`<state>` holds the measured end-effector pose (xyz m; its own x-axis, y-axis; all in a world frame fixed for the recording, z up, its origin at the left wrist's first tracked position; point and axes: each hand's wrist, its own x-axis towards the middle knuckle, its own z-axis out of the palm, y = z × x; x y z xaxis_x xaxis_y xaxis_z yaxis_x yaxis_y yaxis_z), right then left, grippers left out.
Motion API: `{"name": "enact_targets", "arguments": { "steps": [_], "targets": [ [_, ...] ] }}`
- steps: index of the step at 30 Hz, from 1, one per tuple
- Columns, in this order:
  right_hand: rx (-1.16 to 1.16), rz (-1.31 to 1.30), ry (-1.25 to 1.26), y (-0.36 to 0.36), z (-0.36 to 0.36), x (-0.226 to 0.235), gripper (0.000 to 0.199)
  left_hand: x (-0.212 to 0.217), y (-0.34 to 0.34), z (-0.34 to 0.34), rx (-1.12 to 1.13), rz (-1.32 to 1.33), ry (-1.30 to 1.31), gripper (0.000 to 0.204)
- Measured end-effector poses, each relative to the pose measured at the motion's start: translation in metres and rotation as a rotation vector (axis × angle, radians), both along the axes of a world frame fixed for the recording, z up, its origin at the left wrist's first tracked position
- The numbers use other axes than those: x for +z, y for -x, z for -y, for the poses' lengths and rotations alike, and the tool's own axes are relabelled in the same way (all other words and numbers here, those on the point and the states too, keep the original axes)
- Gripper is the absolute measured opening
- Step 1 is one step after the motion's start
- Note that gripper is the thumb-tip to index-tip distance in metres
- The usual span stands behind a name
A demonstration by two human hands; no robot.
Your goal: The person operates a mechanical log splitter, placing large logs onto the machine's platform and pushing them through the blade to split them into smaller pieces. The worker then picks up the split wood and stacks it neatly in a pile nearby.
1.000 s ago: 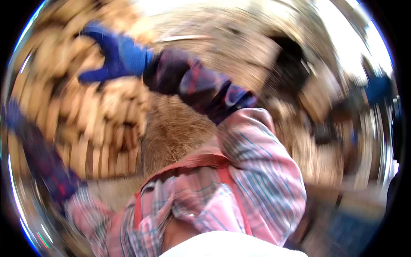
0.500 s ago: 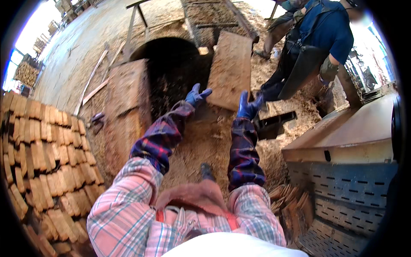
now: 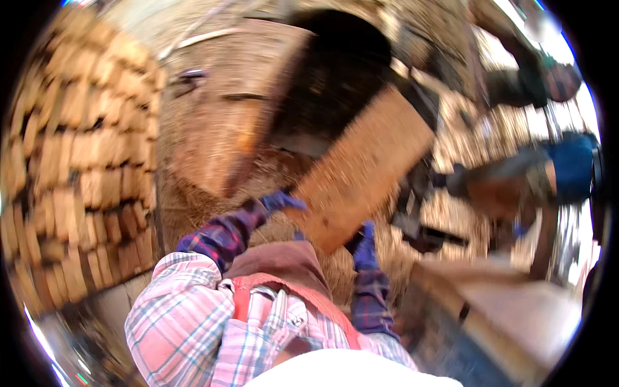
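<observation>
A thick, brown wooden slab (image 3: 367, 171), dusted with shavings, slants from the middle toward the upper right. My left hand (image 3: 282, 201), in a blue glove, reaches to its near left corner with fingers stretched out, seemingly touching it. My right hand (image 3: 365, 246), also in a blue glove, is beside the slab's near right edge. Blur and the slab's edge obscure its fingers, so its grip cannot be made out. A second wooden slab (image 3: 222, 138) with a crack across it lies to the left, beyond my left hand. Between the slabs is a dark, round-ended opening (image 3: 322, 84).
Stacked wooden blocks (image 3: 77, 161) rise along the left. At the lower right stands a metal-topped machine (image 3: 516, 290). A dark metal bracket (image 3: 425, 232) sits right of the slab. A co-worker in a blue shirt (image 3: 570, 168) is at the far right. Shavings cover the ground.
My view has swung, shifting the scene and blurring it. The slab now slants and its near end is closer to me, between my hands. Both hands have come nearer my body.
</observation>
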<state>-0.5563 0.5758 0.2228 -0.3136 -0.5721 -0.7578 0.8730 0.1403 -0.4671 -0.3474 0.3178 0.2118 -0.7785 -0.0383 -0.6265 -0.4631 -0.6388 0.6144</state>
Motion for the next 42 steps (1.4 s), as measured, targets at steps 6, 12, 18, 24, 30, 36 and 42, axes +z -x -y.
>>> {"name": "enact_targets", "arguments": {
  "steps": [6,12,18,24,30,36,42],
  "targets": [
    [-0.079,-0.325,0.368,0.046,0.120,0.031,0.048,0.157,-0.070,-0.038,0.014,0.143,0.782,0.096],
    [0.297,-0.553,0.689,-0.075,0.244,0.168,0.047,0.295,-0.223,-0.079,0.547,0.050,1.261,0.088],
    [0.612,-0.769,1.487,-0.349,0.369,0.477,0.048,0.369,-0.417,-0.097,1.420,-0.565,1.499,0.067],
    [0.931,-0.471,2.171,-0.593,0.390,0.676,0.054,0.534,-0.612,-0.007,1.756,-0.700,1.752,0.043],
    [0.585,-1.263,1.905,-0.577,0.309,0.462,0.084,0.552,-0.694,0.083,1.723,-0.186,1.977,0.023],
    [0.250,-0.964,1.030,-0.420,0.285,0.266,0.061,0.179,-0.455,0.203,0.725,-0.252,0.850,0.039],
    [-0.158,-1.457,0.063,-0.224,0.258,0.139,0.077,0.120,-0.228,0.224,0.467,0.146,0.472,0.063]
  ]
}}
